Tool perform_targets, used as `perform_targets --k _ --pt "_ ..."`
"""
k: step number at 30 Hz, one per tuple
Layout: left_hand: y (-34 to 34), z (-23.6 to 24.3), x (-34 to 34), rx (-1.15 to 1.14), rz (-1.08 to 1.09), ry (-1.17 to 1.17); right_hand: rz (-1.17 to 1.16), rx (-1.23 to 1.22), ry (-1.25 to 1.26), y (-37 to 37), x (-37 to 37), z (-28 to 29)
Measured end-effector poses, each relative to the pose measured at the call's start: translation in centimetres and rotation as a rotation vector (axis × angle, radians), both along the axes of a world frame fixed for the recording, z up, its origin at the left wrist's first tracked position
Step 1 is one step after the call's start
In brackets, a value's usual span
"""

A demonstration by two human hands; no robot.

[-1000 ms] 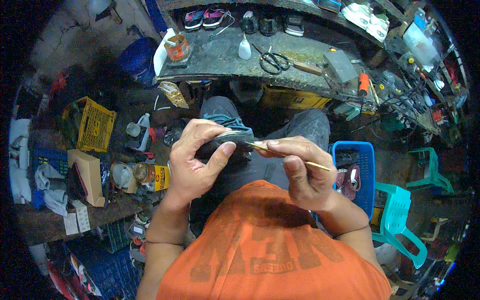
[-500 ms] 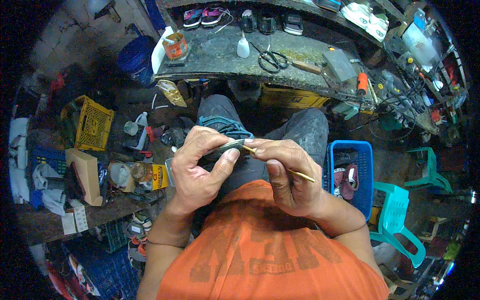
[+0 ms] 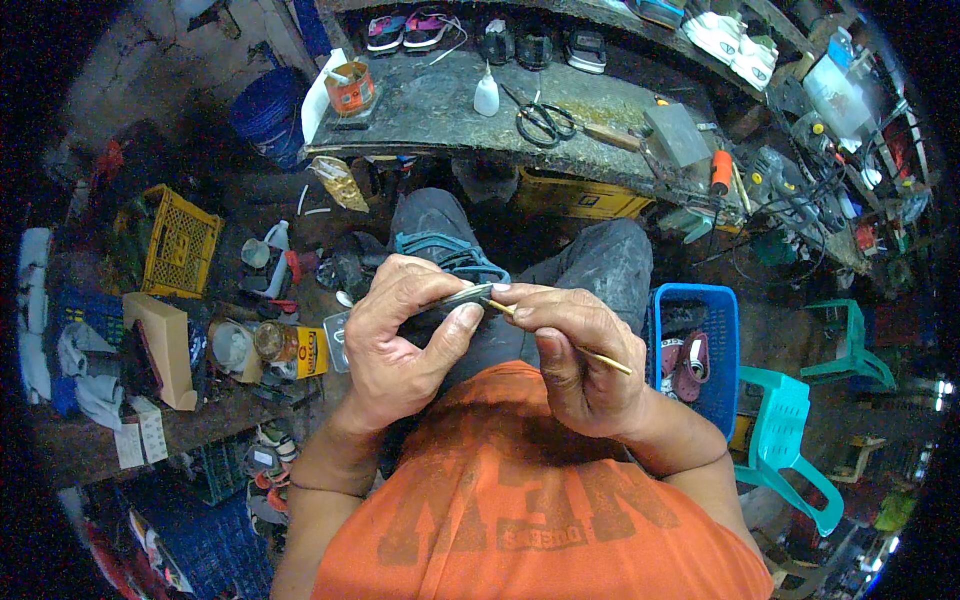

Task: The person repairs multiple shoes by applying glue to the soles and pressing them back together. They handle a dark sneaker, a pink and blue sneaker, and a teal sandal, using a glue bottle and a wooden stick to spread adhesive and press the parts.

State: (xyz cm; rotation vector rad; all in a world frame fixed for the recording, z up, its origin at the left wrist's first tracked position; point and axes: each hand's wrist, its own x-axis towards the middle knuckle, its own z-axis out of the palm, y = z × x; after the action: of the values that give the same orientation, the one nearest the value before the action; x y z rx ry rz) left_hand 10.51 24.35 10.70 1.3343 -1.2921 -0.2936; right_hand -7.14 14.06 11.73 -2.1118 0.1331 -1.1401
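Observation:
Above my lap, my left hand (image 3: 405, 340) pinches the edge of a dark, thin-edged piece of footwear, perhaps a sandal, between thumb and fingers. Its teal straps (image 3: 450, 252) show beyond the knuckles, over my left leg; the rest lies hidden behind the hand. In my right hand (image 3: 585, 350) is a thin yellowish stick (image 3: 606, 362), gripped between thumb and fingers and slanting down to the right. The stick's upper tip meets the dark edge beside my left thumb. My right fingertips come close to that same edge.
Ahead stands a workbench (image 3: 420, 120) with scissors (image 3: 545, 124), a white squeeze bottle (image 3: 486, 94), an orange tin (image 3: 349, 88) and several shoes. A blue basket (image 3: 735, 345) holding footwear sits at my right, near a green stool (image 3: 785, 430). A yellow crate (image 3: 185, 245) lies at left.
The stick's tip has shifted slightly down and left along the dark edge, with my right fingers following. Both grips stay the same, and the whole view has shifted a little.

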Motion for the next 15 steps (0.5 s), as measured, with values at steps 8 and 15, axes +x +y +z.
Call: perform_targets --k 8,15 --pt "-0.09 -0.22 0.06 -0.026 0.006 -0.017 -0.003 -0.022 0.007 -0.05 0.01 0.08" --pt "-0.27 -0.37 -0.08 -0.035 0.002 -0.012 -0.002 -0.032 -0.001 0.0 -0.02 -0.02"
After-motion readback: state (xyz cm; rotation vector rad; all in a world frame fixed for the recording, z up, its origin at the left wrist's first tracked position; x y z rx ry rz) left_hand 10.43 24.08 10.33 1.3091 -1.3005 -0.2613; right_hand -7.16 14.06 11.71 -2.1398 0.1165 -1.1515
